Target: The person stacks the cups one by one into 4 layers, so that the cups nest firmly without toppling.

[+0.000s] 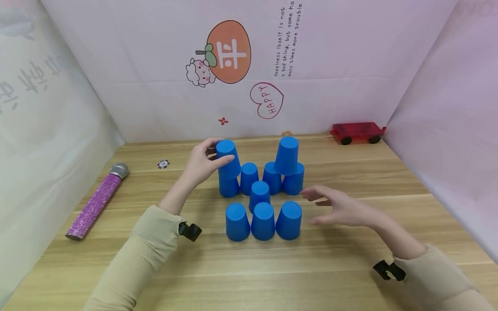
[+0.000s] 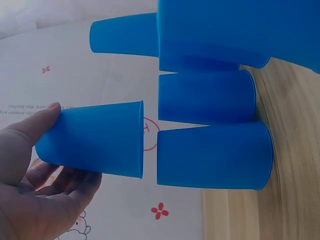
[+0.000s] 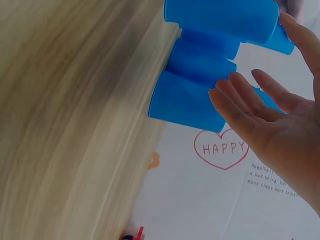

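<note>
My left hand (image 1: 200, 164) grips an upside-down blue cup (image 1: 230, 170), thumb on one side and fingers on the other. In the left wrist view, a narrow gap separates that held cup (image 2: 100, 140) from the back row's left end cup (image 2: 215, 157). Over the two right cups of this row stands another blue cup (image 1: 287, 156). A single cup (image 1: 259, 194) sits between the back row and a front row of three cups (image 1: 263, 222). Right of the cups, my right hand (image 1: 338, 207) hovers with fingers loosely extended, holding nothing.
A purple glittery microphone (image 1: 97, 203) lies on the wooden table (image 1: 241, 276) at left. Near the back edge are a round chip (image 1: 163, 164) on the left and a red toy wagon (image 1: 358, 132) on the right. White printed sheets (image 1: 163, 65) enclose the table's back and sides.
</note>
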`<state>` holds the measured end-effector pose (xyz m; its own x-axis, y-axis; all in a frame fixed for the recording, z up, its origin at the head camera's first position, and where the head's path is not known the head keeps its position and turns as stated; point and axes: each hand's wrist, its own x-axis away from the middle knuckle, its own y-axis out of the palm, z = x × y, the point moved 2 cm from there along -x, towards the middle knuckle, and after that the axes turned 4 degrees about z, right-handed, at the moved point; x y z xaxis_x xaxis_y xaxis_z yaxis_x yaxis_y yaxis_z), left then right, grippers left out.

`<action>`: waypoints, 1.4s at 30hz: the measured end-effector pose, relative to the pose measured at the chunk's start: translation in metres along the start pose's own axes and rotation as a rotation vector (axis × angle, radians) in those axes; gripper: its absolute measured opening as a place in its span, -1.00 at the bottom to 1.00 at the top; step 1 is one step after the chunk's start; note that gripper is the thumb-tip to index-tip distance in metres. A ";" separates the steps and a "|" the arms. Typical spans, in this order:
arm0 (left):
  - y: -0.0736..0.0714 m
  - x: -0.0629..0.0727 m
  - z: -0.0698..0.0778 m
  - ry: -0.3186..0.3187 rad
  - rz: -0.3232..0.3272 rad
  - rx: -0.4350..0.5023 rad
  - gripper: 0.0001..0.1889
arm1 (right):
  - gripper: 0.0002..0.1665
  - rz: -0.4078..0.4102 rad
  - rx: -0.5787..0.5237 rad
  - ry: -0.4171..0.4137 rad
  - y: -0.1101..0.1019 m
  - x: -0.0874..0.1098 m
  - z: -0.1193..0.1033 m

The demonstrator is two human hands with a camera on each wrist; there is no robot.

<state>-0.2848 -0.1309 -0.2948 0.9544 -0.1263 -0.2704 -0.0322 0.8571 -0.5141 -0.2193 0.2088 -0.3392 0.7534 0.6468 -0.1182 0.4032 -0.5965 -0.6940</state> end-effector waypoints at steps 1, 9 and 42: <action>0.001 -0.001 -0.001 -0.001 0.000 0.004 -0.42 | -0.32 -0.006 -0.001 0.002 0.001 -0.001 0.000; 0.007 -0.011 -0.007 0.009 -0.007 0.012 -0.39 | -0.31 -0.022 -0.001 0.002 0.012 -0.007 -0.007; 0.019 -0.020 -0.008 -0.001 -0.046 0.048 -0.35 | -0.43 -0.061 0.169 0.020 0.021 -0.033 -0.031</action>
<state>-0.3070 -0.1155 -0.3055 0.9547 -0.1663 -0.2467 0.0263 0.8731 -0.4868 -0.2198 0.1603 -0.3278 0.7414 0.6684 -0.0594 0.3564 -0.4673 -0.8091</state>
